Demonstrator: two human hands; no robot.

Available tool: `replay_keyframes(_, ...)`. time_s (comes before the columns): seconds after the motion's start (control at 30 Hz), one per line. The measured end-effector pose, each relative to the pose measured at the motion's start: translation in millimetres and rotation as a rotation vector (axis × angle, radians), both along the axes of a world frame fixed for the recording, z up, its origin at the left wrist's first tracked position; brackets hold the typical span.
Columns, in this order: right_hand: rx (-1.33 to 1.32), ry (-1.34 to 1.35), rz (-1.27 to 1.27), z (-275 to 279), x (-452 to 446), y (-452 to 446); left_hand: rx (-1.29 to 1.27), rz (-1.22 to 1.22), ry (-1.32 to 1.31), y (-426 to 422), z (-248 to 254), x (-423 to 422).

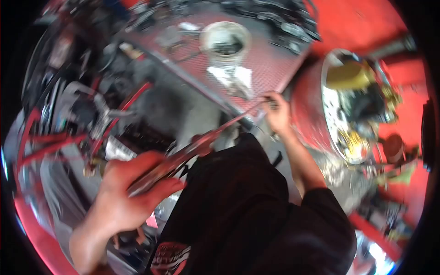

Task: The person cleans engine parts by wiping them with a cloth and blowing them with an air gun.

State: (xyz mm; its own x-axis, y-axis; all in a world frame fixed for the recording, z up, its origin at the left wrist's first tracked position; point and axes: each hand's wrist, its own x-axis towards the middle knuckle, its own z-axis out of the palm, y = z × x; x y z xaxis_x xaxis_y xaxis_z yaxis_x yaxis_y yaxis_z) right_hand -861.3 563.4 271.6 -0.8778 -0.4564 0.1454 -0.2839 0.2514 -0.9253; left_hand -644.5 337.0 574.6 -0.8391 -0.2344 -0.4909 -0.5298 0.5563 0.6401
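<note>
I have my left grip wrapped around a long reddish bar; its thin end reaches my right grip, too blurred to tell whether it pinches, with the table just beyond.

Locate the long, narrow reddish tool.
Mostly left of centre in the head view, the long, narrow reddish tool slants from the left hand up toward the right hand.
</note>
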Motion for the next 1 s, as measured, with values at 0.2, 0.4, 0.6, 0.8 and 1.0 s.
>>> replay_keyframes(0.2, -0.704, -1.227, 0.190, -50, -35, 9, 0.100, 0.014, 0.255, -7, -89, 34)
replay_keyframes(0.4, -0.783, -1.530, 0.189, -68, -79, -1, 0.185, 0.121, 0.306, 15, -135, 39)
replay_keyframes(0.6, -0.425, -1.339, -0.236, -56, -120, -7, 0.247, 0.142, 0.306, 20, -178, 10)
replay_keyframes(0.8, -0.001, -0.789, -0.258, -78, -123, 31, -0.038, 0.049, 0.341, 55, -339, -139)
replay_keyframes(1.0, -0.505, -1.348, -0.212, -55, -95, 72, -0.361, -0.033, 0.498, 118, -458, -289)
